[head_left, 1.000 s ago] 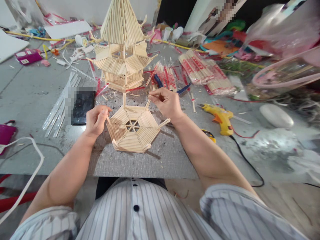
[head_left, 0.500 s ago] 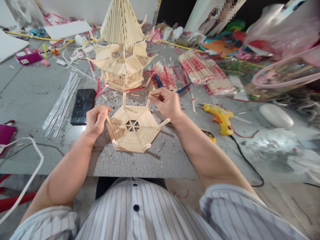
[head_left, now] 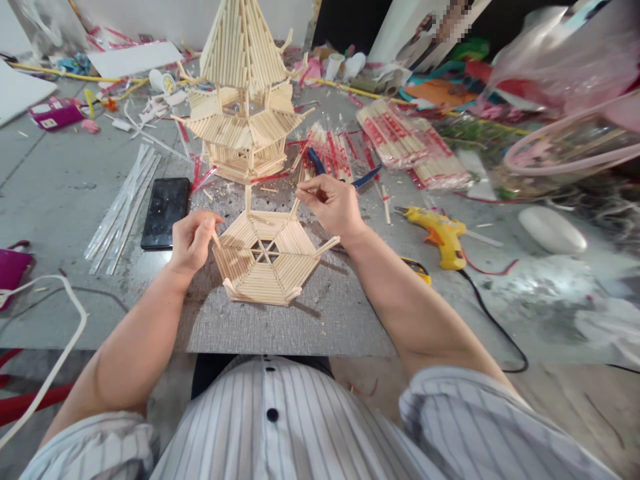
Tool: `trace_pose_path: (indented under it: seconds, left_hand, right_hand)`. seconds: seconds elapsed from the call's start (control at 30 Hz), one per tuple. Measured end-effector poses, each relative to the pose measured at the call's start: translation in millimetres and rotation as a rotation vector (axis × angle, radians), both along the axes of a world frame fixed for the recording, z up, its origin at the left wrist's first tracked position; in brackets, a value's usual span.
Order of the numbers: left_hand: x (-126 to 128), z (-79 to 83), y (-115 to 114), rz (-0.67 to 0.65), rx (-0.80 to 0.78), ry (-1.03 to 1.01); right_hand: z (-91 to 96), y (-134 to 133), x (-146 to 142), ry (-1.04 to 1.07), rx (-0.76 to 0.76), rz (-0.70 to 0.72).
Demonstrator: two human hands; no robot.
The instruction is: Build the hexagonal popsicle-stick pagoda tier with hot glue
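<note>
A six-sided wooden stick frame (head_left: 265, 283) lies on the grey table in front of me, with short sticks jutting from its corners and a spoked opening in its middle. My left hand (head_left: 194, 240) pinches the corner stick on the frame's left side. At the far right corner, my right hand (head_left: 331, 205) is closed on the tip of another upright corner stick (head_left: 295, 208). Behind the frame stands a tiered stick pagoda (head_left: 247, 127) with a pointed roof.
Left of the frame lie a black phone (head_left: 165, 213) and clear glue sticks (head_left: 123, 210). To the right are a yellow glue gun (head_left: 440, 233), blue-handled pliers (head_left: 367, 176) and packs of wooden sticks (head_left: 395, 133). A white oval object (head_left: 552, 231) sits farther right.
</note>
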State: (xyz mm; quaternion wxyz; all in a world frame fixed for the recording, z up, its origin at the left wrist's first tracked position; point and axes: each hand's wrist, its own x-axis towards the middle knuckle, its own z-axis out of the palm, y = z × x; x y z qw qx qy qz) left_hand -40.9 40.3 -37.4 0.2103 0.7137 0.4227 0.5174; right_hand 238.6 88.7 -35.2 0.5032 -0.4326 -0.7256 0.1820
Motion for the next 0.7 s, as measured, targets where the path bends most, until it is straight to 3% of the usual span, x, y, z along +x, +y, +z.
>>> trace_pose_path:
  seconds: [0.7]
  left_hand:
    - [-0.4,0.2,0.1,-0.004,0.009,0.005]
  right_hand:
    - [-1.3,0.4,0.3,0.001,0.018,-0.005]
